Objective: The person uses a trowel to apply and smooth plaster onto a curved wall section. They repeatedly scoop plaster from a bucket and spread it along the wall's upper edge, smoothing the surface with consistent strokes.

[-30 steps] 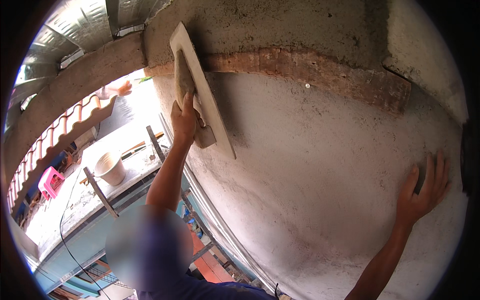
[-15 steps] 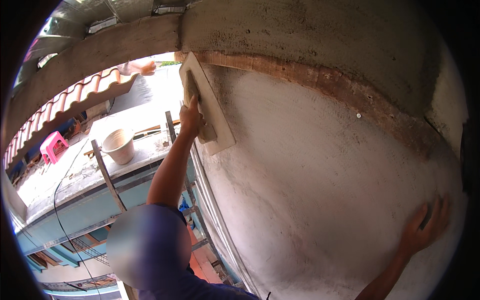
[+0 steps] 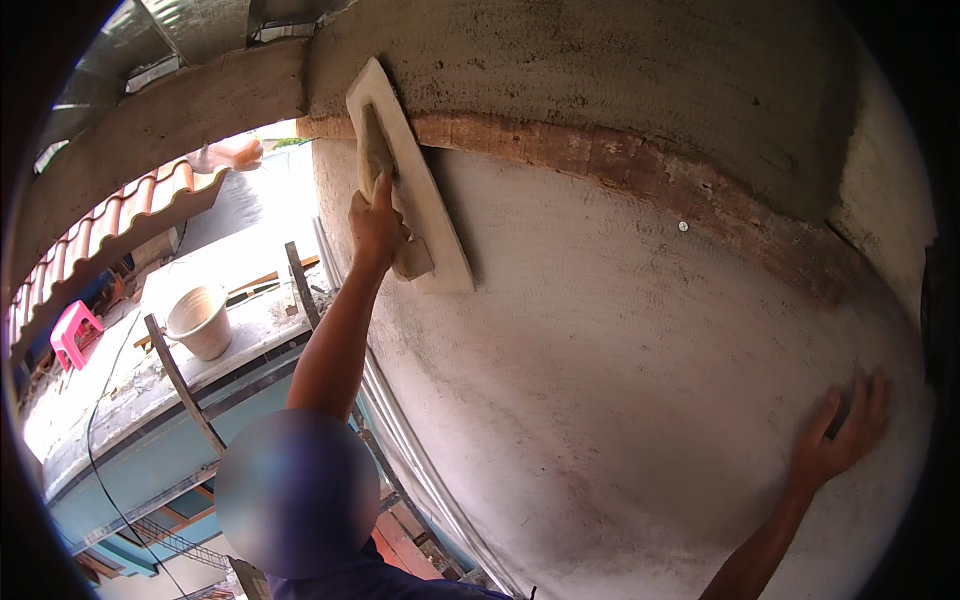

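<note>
A pale concrete slab, at the left of the view, carries several things. On it a light-coloured bucket stands upright, near the front edge. Behind the bucket lie thin strips of wood. Farther to the left is a pink stool, and a dark cable passes across the slab.

Daylight pours in from the left, bleaching the slab almost white, while the beam overhead sits in dim, brownish shade. A soft shadow borders the float on the paler wall. A round blur veils part of the shirt; fisheye distortion bows the board, and black vignetting closes the corners.
</note>
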Demonstrator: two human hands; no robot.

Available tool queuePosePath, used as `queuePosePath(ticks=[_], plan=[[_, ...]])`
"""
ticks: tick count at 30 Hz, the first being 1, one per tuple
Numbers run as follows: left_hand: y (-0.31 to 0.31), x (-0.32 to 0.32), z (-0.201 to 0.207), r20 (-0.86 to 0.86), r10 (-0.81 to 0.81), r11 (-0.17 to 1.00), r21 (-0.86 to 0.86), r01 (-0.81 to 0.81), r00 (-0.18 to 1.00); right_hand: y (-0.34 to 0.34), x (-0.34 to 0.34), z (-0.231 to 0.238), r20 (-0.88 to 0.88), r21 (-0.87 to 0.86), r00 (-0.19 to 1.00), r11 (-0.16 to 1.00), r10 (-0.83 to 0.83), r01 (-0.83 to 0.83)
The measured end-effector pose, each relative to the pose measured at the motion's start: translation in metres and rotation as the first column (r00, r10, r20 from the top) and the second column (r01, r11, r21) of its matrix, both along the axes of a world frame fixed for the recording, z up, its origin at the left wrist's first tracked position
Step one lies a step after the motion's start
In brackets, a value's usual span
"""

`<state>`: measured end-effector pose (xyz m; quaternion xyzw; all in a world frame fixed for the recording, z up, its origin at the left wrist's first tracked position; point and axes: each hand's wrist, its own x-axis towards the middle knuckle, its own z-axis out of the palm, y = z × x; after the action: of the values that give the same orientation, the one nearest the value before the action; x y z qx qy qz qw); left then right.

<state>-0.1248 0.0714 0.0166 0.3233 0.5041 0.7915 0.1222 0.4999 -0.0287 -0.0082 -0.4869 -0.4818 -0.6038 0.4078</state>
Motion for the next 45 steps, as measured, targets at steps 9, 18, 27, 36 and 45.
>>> queuePosePath(ticks=[9,18,27,36,45], plan=[[-0.048,0.081,-0.005,-0.506,0.012,0.997,0.069,0.026,0.863,0.002,-0.008,0.002,0.009,0.028,0.999,0.999,0.038,-0.039],[-0.077,0.127,-0.057,-0.798,-0.074,0.997,-0.04,0.071,0.598,0.0,-0.013,0.003,-0.039,0.004,0.998,0.999,0.051,-0.051],[-0.068,0.132,-0.077,-0.908,-0.03,0.989,0.034,0.144,0.418,0.001,-0.011,0.003,-0.013,0.015,0.999,0.999,0.051,-0.051],[-0.076,0.117,-0.026,-0.749,-0.028,0.999,-0.005,0.037,0.662,0.003,-0.006,0.0,0.006,0.027,0.998,0.998,0.055,-0.055],[-0.081,0.117,-0.077,-0.857,-0.049,0.998,-0.018,0.065,0.513,0.001,-0.009,0.003,-0.016,0.022,0.997,0.997,0.07,-0.069]])
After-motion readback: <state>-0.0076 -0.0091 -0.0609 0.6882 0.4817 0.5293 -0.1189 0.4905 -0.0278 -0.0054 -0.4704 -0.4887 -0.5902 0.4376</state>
